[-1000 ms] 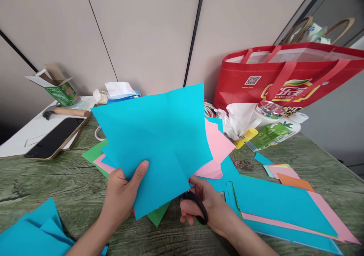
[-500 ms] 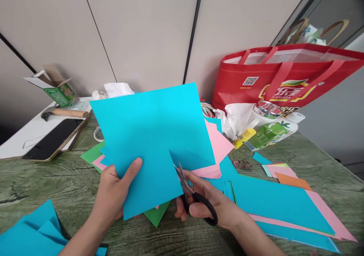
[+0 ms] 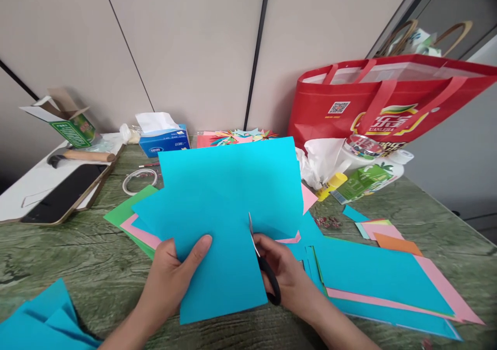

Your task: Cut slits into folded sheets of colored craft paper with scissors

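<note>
My left hand (image 3: 171,280) grips the lower left part of a bright blue sheet of paper (image 3: 229,205), thumb on top, holding it up over the table. My right hand (image 3: 285,272) is closed round the black handles of a pair of scissors (image 3: 264,267). The blades point up into a cut that runs from the sheet's lower right edge toward its middle. Beneath the sheet lie green, pink and blue sheets (image 3: 130,220).
The green marbled table (image 3: 58,251) carries a stack of blue and pink paper (image 3: 384,282) at right, blue scraps (image 3: 39,324) at lower left, a tissue box (image 3: 163,137), tape ring (image 3: 140,179), phone (image 3: 64,197), glue stick (image 3: 330,185) and a red bag (image 3: 388,106).
The blue sheet has dropped lower and turned flatter, showing the tissue box and paper cut-outs behind it. The scissors have closed further into the cut, and my left hand shifted right.
</note>
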Demonstrator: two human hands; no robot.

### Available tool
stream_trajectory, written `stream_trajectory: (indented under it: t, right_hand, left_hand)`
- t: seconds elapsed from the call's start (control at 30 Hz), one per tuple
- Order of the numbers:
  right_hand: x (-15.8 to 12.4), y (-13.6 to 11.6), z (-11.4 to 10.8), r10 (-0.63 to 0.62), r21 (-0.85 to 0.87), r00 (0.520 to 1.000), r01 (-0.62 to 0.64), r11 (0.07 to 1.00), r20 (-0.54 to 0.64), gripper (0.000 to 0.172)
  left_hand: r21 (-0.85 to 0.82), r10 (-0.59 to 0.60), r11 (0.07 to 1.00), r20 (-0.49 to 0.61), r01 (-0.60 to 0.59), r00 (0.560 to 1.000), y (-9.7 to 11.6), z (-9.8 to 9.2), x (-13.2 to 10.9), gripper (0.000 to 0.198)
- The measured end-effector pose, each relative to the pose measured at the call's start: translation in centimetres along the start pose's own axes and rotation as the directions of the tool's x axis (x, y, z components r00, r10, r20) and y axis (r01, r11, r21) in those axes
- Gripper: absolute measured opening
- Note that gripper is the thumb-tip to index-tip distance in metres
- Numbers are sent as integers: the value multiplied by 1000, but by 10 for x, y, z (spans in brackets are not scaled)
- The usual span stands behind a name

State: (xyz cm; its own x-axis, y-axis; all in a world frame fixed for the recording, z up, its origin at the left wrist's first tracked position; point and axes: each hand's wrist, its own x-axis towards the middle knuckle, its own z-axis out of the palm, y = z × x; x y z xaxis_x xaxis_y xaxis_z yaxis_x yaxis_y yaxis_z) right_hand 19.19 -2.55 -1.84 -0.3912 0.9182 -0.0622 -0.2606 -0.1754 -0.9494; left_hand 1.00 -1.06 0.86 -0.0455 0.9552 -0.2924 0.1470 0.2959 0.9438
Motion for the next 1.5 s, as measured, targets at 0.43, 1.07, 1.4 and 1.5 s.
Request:
stream_trajectory:
  t: [0.43,1.07,1.4,1.5]
  right_hand:
    - [1,4,7,-44,16,992,46,999,-117,33]
    - [2,10,9,-55,47,970,68,997,-236,35]
    - [2,17,5,-50,-2,968,51,999,-247,37]
    - [2,17,5,-50,-7,966,50,999,-253,37]
  left_hand:
    - [135,12,991,-9,-11,1000,4,2,-3,21]
    - [74,-22,997,-38,25,999,4,3,-3,18]
    - [23,-10,1000,-38,11,999,7,4,-4,20]
    - [18,-19,1000,-21,19,1000,6,4,-4,22]
